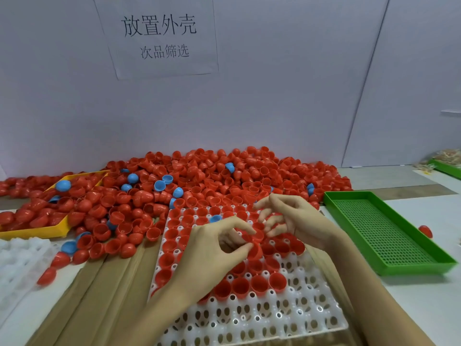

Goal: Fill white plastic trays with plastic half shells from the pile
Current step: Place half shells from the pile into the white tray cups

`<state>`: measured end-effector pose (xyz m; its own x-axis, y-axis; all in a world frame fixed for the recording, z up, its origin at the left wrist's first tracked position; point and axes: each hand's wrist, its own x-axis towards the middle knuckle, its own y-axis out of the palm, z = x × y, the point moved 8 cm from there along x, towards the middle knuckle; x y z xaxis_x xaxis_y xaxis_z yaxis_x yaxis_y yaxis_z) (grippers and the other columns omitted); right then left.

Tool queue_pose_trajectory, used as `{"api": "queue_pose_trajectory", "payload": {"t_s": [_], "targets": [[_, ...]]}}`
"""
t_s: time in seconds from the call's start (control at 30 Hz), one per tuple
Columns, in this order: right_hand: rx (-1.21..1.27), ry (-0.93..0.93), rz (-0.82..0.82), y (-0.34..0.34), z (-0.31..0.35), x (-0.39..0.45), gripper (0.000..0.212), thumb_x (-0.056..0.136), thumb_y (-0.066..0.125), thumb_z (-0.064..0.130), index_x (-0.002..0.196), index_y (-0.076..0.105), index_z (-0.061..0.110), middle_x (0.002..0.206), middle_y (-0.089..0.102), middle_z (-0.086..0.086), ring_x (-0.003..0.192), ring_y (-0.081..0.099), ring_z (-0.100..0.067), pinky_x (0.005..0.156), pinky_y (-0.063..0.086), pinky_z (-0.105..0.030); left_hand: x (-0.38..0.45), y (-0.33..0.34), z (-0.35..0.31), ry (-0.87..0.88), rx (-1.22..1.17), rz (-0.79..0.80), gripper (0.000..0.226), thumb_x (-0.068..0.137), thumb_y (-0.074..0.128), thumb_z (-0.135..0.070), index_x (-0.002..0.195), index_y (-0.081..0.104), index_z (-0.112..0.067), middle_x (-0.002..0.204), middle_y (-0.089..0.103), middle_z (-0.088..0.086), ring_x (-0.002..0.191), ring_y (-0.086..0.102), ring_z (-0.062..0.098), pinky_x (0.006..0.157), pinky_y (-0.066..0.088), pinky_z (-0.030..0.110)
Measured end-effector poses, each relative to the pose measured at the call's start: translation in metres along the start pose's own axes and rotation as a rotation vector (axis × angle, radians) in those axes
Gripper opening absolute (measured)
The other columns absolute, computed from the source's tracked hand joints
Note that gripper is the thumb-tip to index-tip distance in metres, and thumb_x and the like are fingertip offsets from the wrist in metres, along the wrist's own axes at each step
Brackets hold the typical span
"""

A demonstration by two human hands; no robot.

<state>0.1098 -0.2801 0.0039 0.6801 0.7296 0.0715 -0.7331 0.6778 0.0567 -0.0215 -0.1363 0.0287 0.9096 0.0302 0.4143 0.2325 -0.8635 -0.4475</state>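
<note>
A white plastic tray (249, 318) with round sockets lies in front of me; its far rows hold red half shells, open side up, and one blue shell (215, 218). Behind it spreads a big pile (199, 181) of red shells with a few blue ones. My left hand (212, 253) pinches a red half shell (254, 248) between thumb and forefinger over the tray's middle. Close beside it, my right hand (291, 218) hovers over the tray with fingers curled round red shells that show between them.
A green perforated tray (389, 233) stands at the right, with a lone red shell (425, 231) beyond it. A yellow tray (37, 231) sits half buried in shells at the left. Another white tray (20, 260) lies at the left edge. Brown cardboard (104, 290) lies under the work tray.
</note>
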Motion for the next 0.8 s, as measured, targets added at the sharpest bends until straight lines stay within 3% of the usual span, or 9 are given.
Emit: {"api": "queue_pose_trajectory", "payload": {"t_s": [0.27, 0.43, 0.53, 0.63, 0.7, 0.8], "targets": [[0.187, -0.05, -0.275, -0.043, -0.007, -0.001, 0.049, 0.097, 0.066, 0.047, 0.115, 0.075, 0.002, 0.087, 0.068, -0.011, 0.069, 0.069, -0.016, 0.06, 0.061, -0.022, 0.005, 0.047, -0.036, 0.109, 0.215, 0.119, 0.017, 0.085, 0.082, -0.019, 0.099, 0.082, -0.028, 0.085, 0.075, -0.017, 0.084, 0.067, -0.005, 0.079, 0.051, 0.01], [0.22, -0.078, -0.316, -0.051, -0.006, -0.003, 0.045, 0.102, 0.06, 0.042, 0.115, 0.073, 0.001, 0.082, 0.069, -0.008, 0.065, 0.067, -0.013, 0.057, 0.059, -0.02, 0.005, 0.085, -0.047, 0.178, 0.425, 0.202, 0.013, 0.094, 0.068, -0.019, 0.102, 0.079, -0.02, 0.094, 0.066, -0.009, 0.09, 0.047, 0.0, 0.081, 0.036, 0.007], [0.213, -0.093, -0.385, -0.061, -0.005, -0.006, 0.045, 0.102, 0.061, 0.041, 0.116, 0.073, 0.0, 0.081, 0.068, -0.008, 0.065, 0.066, -0.013, 0.057, 0.058, -0.02, 0.003, 0.1, -0.051, 0.17, 0.543, 0.259, 0.01, 0.095, 0.061, -0.006, 0.091, 0.069, -0.01, 0.096, 0.048, -0.003, 0.093, 0.038, 0.008, 0.081, 0.038, 0.018], [0.248, -0.112, -0.475, -0.074, -0.006, -0.01, 0.043, 0.1, 0.063, 0.041, 0.113, 0.073, 0.001, 0.079, 0.067, -0.007, 0.065, 0.064, -0.013, 0.057, 0.056, -0.019, 0.0, 0.111, -0.062, 0.234, 0.691, 0.351, 0.031, 0.089, 0.061, 0.006, 0.074, 0.047, -0.016, 0.096, 0.035, 0.0, 0.092, 0.03, 0.013, 0.078, 0.032, 0.023], [0.277, -0.116, -0.523, -0.082, -0.007, -0.013, 0.042, 0.099, 0.064, 0.04, 0.111, 0.073, 0.001, 0.078, 0.066, -0.006, 0.063, 0.063, -0.013, 0.056, 0.056, -0.019, -0.001, 0.113, -0.063, 0.277, 0.712, 0.378, 0.026, 0.089, 0.061, 0.009, 0.078, 0.055, -0.014, 0.098, 0.038, 0.001, 0.092, 0.031, 0.014, 0.079, 0.033, 0.024], [0.318, -0.119, -0.559, -0.087, -0.008, -0.015, 0.04, 0.098, 0.064, 0.04, 0.108, 0.073, 0.002, 0.076, 0.067, -0.005, 0.061, 0.063, -0.012, 0.055, 0.055, -0.018, 0.0, 0.109, -0.051, 0.268, 0.638, 0.332, 0.015, 0.095, 0.06, 0.003, 0.094, 0.071, -0.008, 0.101, 0.054, -0.001, 0.094, 0.041, 0.013, 0.087, 0.048, 0.027]]}}
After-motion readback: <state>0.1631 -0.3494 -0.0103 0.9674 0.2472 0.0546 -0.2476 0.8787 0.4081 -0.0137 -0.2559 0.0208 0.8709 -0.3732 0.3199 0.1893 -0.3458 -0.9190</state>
